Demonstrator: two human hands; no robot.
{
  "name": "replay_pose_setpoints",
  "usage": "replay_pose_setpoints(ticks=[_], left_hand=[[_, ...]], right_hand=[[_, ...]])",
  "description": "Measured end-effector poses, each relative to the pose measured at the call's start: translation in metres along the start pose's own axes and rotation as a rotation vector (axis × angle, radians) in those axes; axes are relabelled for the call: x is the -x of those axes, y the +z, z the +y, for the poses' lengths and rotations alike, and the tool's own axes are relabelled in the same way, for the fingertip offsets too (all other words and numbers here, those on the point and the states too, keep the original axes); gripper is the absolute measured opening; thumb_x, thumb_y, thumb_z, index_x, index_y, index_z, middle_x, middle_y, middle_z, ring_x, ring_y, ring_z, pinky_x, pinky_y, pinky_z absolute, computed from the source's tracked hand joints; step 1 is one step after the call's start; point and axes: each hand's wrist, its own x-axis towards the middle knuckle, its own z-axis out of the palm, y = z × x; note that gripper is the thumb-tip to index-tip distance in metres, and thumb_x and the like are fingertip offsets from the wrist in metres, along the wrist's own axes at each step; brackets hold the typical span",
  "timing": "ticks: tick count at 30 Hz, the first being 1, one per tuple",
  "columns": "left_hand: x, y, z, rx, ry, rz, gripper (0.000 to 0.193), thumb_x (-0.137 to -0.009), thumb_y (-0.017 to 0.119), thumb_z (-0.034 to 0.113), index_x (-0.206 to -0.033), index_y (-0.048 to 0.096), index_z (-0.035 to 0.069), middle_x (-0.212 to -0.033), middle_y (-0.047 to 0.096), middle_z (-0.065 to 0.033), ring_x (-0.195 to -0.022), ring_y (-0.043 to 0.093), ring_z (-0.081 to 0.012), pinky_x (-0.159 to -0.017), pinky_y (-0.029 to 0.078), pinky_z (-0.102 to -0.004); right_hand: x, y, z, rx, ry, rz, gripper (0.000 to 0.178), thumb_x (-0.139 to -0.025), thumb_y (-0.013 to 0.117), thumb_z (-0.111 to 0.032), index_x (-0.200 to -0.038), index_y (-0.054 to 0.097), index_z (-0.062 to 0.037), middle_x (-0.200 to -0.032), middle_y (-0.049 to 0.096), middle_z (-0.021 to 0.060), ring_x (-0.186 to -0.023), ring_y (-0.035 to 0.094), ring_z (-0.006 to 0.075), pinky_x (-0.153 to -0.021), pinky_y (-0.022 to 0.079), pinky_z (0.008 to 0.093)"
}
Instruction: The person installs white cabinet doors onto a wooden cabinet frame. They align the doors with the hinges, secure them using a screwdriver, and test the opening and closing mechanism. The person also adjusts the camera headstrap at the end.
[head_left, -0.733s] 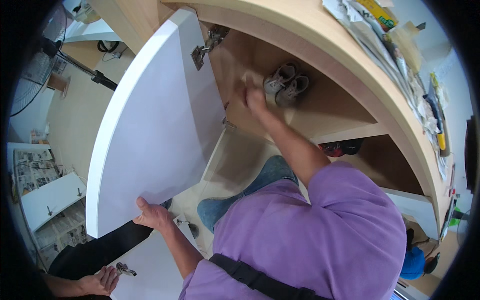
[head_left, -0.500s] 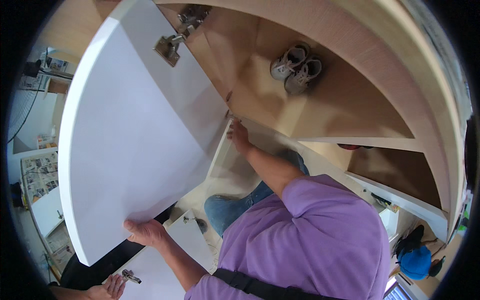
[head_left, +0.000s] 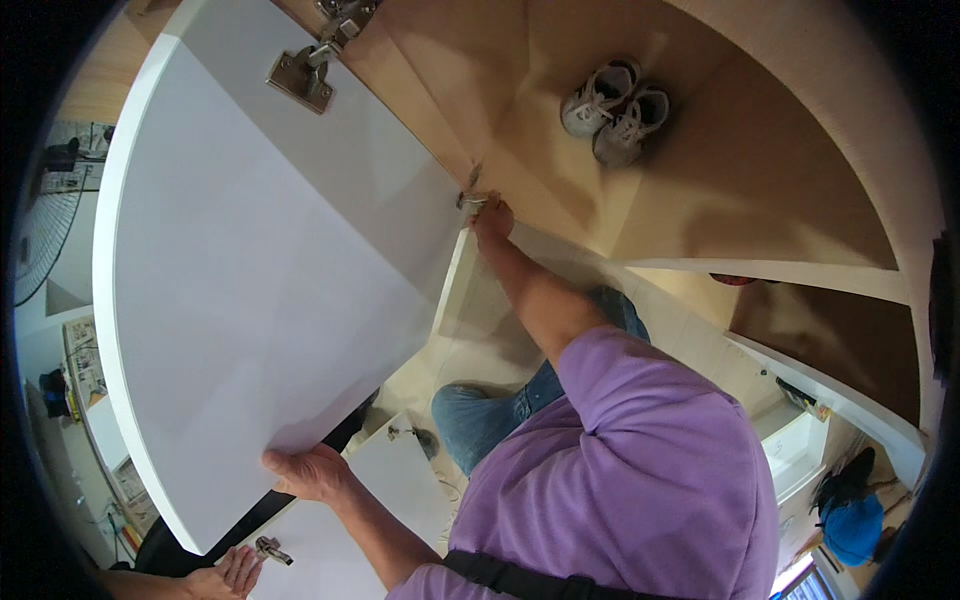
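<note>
Along the near edge, a purple shirt (head_left: 640,480) crossed by a black strap (head_left: 530,580). At near left, a co-worker's hand (head_left: 235,575) right beside a metal fitting (head_left: 272,549) on a white panel (head_left: 350,510); too small to tell touch from gap. Slightly farther, the left hand (head_left: 312,472) at the near edge of a white door (head_left: 260,280), with thumb laid on the broad face and the other fingers out of sight behind: closed around the edge, holding the door. Beyond the shirt, jeans (head_left: 465,420), bent at the knee.

Farther, near the middle, the right hand (head_left: 492,218), at the end of a stretched forearm, up against the lower hinge (head_left: 470,203) by the door's right corner. Fingers curled in, only slightly parted; cannot tell a grip on the metal from a mere touch.

To the right of the door, an open wooden cabinet (head_left: 850,75) with a curved front. Under its shelf (head_left: 770,270), part of a red thing (head_left: 733,280), mostly hidden. At far left, the upper hinge (head_left: 305,85), mounted on the door. Deep inside the cabinet, 2 pale shoes (head_left: 592,105), side by side, well apart from the right hand. Beyond the door at left, a fan (head_left: 48,235).
</note>
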Motion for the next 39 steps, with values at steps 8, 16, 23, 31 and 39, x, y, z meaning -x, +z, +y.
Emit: replay_pose_setpoints(ticks=[8,16,23,31,39], left_hand=[[-0.005,-0.009,0.010,-0.040,0.007,0.042,0.063,-0.090,0.064,0.050,-0.107,0.057,-0.011,-0.113,0.060,-0.0177,-0.100,0.059,-0.0247,-0.091,0.050,-0.0422],[-0.006,-0.001,0.006,-0.004,0.000,-0.017,0.067,-0.088,0.065,0.052,-0.113,0.055,-0.009,-0.117,0.060,-0.0155,-0.105,0.058,-0.0262,-0.097,0.048,-0.0429],[0.006,0.003,0.006,-0.009,-0.043,-0.002,0.071,-0.086,0.065,0.057,-0.115,0.055,-0.007,-0.118,0.059,-0.0157,-0.108,0.057,-0.0272,-0.098,0.046,-0.0431],[0.008,-0.010,0.005,0.095,-0.103,-0.077,0.064,-0.087,0.065,0.054,-0.110,0.058,-0.006,-0.114,0.062,-0.0137,-0.105,0.059,-0.0250,-0.095,0.048,-0.0412],[0.013,-0.009,0.002,0.033,-0.093,0.008,0.058,-0.091,0.064,0.048,-0.110,0.057,-0.006,-0.115,0.061,-0.0127,-0.104,0.059,-0.0233,-0.094,0.049,-0.0405]], right_hand=[[0.000,0.007,-0.078,0.363,0.115,-0.325,0.036,-0.099,0.048,-0.034,-0.092,0.056,0.0009,-0.078,0.061,0.0137,-0.055,0.064,0.0248,-0.049,0.058,0.0365],[-0.025,-0.006,-0.040,-0.063,0.095,-0.484,0.032,-0.100,0.048,-0.026,-0.095,0.056,0.0052,-0.088,0.065,0.0187,-0.065,0.068,0.0275,-0.056,0.061,0.0385],[-0.032,-0.006,-0.051,0.030,0.103,-0.373,0.031,-0.099,0.050,-0.021,-0.099,0.056,0.0089,-0.086,0.065,0.0213,-0.067,0.069,0.0282,-0.056,0.062,0.0381],[-0.037,-0.004,-0.069,0.154,0.060,-0.504,0.036,-0.099,0.051,-0.024,-0.094,0.059,0.0105,-0.078,0.065,0.0177,-0.059,0.067,0.0271,-0.051,0.061,0.0382],[-0.045,-0.012,-0.061,0.008,0.090,-0.580,0.037,-0.100,0.050,-0.025,-0.087,0.061,0.0073,-0.074,0.065,0.0150,-0.058,0.066,0.0247,-0.056,0.062,0.0388]])
